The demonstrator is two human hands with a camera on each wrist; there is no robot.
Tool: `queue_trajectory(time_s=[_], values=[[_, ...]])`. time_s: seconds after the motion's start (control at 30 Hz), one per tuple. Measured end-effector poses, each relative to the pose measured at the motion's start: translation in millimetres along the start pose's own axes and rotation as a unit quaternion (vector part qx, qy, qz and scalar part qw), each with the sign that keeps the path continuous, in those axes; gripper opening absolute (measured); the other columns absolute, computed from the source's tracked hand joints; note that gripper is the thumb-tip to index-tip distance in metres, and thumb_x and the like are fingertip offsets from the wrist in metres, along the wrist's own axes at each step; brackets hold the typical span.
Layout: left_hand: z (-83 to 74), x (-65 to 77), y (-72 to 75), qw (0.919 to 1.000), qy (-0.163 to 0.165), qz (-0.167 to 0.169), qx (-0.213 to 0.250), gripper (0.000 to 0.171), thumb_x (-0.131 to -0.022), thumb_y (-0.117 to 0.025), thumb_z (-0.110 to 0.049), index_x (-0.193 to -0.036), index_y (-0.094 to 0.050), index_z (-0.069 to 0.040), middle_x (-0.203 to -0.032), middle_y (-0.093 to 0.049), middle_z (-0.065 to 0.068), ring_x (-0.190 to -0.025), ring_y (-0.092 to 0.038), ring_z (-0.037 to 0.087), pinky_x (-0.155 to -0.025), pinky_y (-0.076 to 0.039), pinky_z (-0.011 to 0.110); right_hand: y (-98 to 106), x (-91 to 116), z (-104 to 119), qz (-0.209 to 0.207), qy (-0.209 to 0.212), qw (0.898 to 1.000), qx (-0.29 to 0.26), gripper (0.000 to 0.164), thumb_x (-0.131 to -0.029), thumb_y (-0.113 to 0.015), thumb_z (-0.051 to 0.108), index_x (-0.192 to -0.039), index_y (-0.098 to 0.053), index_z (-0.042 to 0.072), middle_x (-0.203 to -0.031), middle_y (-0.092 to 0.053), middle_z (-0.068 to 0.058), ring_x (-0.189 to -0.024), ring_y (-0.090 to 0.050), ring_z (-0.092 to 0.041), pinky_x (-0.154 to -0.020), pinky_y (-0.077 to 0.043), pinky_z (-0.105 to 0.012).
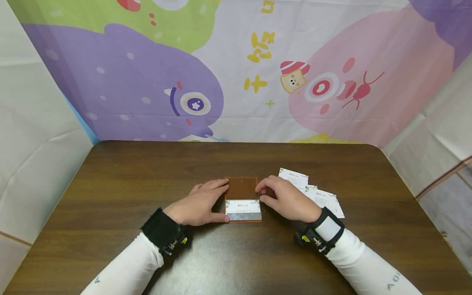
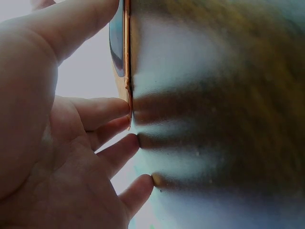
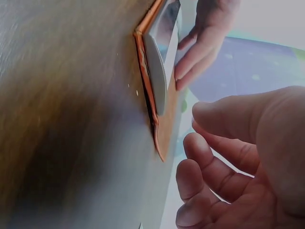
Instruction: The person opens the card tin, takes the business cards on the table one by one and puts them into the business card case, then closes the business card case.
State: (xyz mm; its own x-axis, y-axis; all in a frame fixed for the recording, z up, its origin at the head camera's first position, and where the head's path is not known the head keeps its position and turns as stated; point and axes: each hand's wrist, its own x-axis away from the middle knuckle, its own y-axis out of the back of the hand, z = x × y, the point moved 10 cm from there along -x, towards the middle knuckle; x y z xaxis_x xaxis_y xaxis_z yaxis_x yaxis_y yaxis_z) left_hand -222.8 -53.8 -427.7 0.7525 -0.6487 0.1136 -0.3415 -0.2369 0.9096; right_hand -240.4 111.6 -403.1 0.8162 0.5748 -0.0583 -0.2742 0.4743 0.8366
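Observation:
A brown card case (image 1: 241,187) lies opened flat on the table, its cover toward the back. A white printed card (image 1: 242,205) sits in its front half, the lower part behind a grey pocket strip (image 1: 244,216). My left hand (image 1: 200,203) steadies the case along its left side, thumb at the front corner and fingertips by the cover; in the left wrist view its fingers (image 2: 114,155) look nearly straight. Beside the right edge hovers my right hand (image 1: 285,199), its fingers loosely bent and holding nothing. The right wrist view shows a gap between that hand and the case (image 3: 151,86).
Several white printed cards (image 1: 321,198) lie overlapping behind and right of my right hand, partly covered by it. The brown wooden table (image 1: 155,159) ends at a cartoon-printed cloth (image 1: 236,106); white sheets (image 1: 44,123) hang on both sides.

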Motion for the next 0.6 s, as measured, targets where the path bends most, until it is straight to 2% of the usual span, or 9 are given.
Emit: queue_trajectory(time_s=[0.27, 0.6], values=[[-0.6, 0.3, -0.3, 1.0, -0.004, -0.006, -0.004, 0.092, -0.088, -0.067, -0.057, -0.155, -0.036, -0.002, -0.163, -0.024, 0.009, -0.148, -0.02, 0.026, -0.112, -0.022, 0.053, 14, 8, -9, -0.019, -0.005, 1.0, -0.002, 0.02, -0.092, -0.07, 0.015, -0.112, -0.067, 0.011, -0.1, -0.062, 0.004, -0.09, -0.057, -0.015, -0.081, -0.05, -0.036], [-1.5, 0.5, -0.5, 1.0, -0.004, -0.006, -0.007, 0.091, -0.088, -0.067, -0.057, -0.154, -0.036, -0.001, -0.162, -0.025, 0.009, -0.148, -0.02, 0.026, -0.112, -0.022, 0.053, 31, 21, -26, -0.039, -0.026, 0.999, 0.01, 0.025, -0.089, -0.074, 0.019, -0.113, -0.067, 0.012, -0.102, -0.064, 0.003, -0.091, -0.057, -0.015, -0.079, -0.049, -0.035]])
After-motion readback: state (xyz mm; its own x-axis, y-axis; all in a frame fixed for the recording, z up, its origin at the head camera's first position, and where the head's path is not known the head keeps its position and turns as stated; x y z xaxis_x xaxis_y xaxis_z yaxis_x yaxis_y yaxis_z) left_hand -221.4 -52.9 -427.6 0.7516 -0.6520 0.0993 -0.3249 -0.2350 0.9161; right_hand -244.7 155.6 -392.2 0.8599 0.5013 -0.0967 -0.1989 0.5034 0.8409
